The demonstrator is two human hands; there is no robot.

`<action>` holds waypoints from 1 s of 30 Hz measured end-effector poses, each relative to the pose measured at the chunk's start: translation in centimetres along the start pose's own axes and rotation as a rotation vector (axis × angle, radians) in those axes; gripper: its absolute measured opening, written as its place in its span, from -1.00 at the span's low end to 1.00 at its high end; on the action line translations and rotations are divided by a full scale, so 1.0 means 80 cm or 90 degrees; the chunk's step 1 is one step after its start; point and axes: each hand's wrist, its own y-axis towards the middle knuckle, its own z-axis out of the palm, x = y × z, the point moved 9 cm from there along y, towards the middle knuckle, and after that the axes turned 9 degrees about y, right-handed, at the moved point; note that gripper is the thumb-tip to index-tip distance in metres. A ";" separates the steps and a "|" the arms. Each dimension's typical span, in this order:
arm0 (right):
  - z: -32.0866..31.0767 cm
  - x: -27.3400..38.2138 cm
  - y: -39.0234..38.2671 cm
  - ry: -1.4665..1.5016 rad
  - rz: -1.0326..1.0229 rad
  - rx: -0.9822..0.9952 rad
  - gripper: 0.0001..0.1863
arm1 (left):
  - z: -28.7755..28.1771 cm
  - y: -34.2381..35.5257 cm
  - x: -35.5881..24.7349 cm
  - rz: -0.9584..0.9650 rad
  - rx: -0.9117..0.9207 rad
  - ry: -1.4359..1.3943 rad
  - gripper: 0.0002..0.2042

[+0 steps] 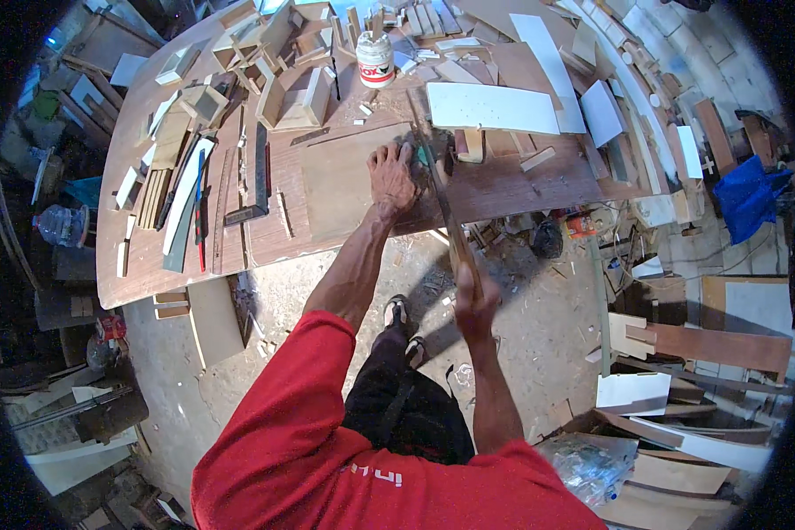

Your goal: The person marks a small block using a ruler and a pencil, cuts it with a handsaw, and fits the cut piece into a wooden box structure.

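My left hand (392,179) rests on a thin tan board (331,190) near the table's front edge, fingers apart and slightly bent on its surface. My right hand (475,300) is closed round the lower end of a long, narrow saw-like tool (450,221), blurred, which runs up across the table just right of the left hand. A small green piece (422,155) shows beside the left fingertips and the tool. A white strip of board (490,108) lies behind, to the right. A white jar (375,62) with sticks in it stands farther back.
The wooden table (539,181) carries small box frames (296,97), offcuts, a black square (252,209) and long strips at the left. Stacked boards (632,393) and a blue sheet (751,194) are at the right. Scraps lie on the floor round my feet.
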 end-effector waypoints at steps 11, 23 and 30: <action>-0.003 -0.003 -0.024 0.019 0.010 0.019 -0.67 | -0.006 -0.007 0.004 -0.001 0.009 0.000 -0.55; -0.009 -0.019 -0.014 -0.026 0.036 0.036 -0.58 | -0.001 0.001 -0.001 0.004 -0.010 -0.005 -0.48; -0.019 0.007 -0.076 0.058 0.050 0.034 -0.54 | -0.018 -0.008 0.023 -0.012 0.003 0.008 -0.50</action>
